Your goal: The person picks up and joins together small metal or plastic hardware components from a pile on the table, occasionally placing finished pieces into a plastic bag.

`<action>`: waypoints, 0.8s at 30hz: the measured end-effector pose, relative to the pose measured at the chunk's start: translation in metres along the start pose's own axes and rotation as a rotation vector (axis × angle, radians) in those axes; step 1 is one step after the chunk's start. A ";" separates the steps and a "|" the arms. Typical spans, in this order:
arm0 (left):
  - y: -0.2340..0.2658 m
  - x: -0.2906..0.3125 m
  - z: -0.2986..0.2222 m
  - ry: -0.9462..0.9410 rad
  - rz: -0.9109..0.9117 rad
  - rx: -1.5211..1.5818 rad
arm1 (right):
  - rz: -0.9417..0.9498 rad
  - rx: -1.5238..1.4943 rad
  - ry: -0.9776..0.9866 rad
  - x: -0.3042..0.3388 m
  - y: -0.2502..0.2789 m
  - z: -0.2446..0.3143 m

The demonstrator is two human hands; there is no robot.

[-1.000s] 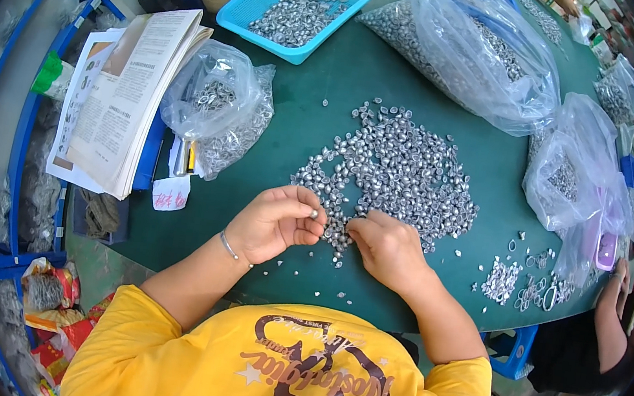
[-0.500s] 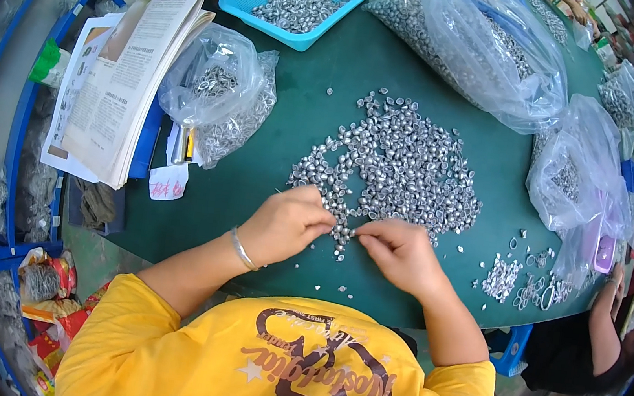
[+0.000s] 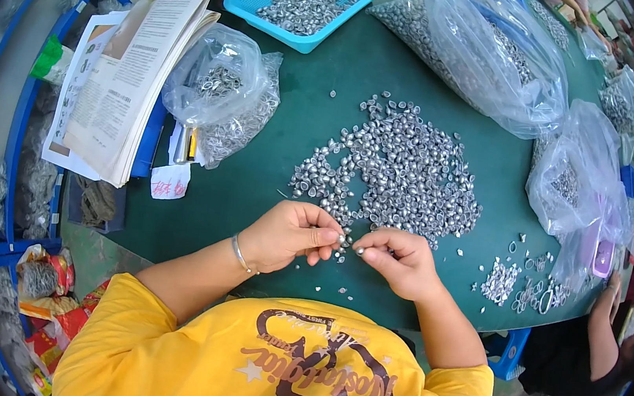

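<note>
A broad pile of small, rounded silver metal pieces (image 3: 423,171) lies in front of me; some show a hollow side. At its near edge, my left hand (image 3: 290,234), with a bracelet on the wrist, pinches one such piece (image 3: 342,239) between thumb and forefinger. Just across a narrow gap, my right hand (image 3: 401,264) has another small silver piece (image 3: 359,251) at its thumb and fingertip. Both hands are slightly above the green tabletop (image 3: 304,109), and the fingertips do not touch each other. A few loose pieces show between and below them.
A blue basket (image 3: 239,6) of metal pieces stands far left, near a bag of metal parts (image 3: 243,122) and a propped booklet (image 3: 129,88). Large filled bags (image 3: 499,70) lie far right. Rings and small parts (image 3: 501,281) lie right. Another person's arm (image 3: 604,324) is at the right edge.
My left hand has drawn back from the pile and turned, its thumb now showing, with a piece raised in its pinch. My right hand has lowered slightly toward me, a piece now visible at its fingertips.
</note>
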State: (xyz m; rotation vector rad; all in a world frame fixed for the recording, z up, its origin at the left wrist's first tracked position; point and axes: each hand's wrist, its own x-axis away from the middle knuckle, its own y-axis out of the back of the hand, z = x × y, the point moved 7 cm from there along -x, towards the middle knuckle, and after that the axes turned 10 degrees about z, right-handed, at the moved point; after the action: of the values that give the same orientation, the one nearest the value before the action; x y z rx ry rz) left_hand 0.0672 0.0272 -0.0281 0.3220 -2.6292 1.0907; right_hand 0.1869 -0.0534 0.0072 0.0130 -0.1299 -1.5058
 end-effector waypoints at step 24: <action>-0.023 -0.007 -0.031 -0.398 -0.180 -1.455 | -0.127 -0.348 -0.176 -0.006 0.014 -0.024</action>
State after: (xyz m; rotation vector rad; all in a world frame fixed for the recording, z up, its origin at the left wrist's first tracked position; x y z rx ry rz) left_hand 0.0860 0.0345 0.0057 0.4043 -2.8293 -1.0955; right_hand 0.2031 -0.0482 -0.0159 -0.3972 -0.0061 -1.6381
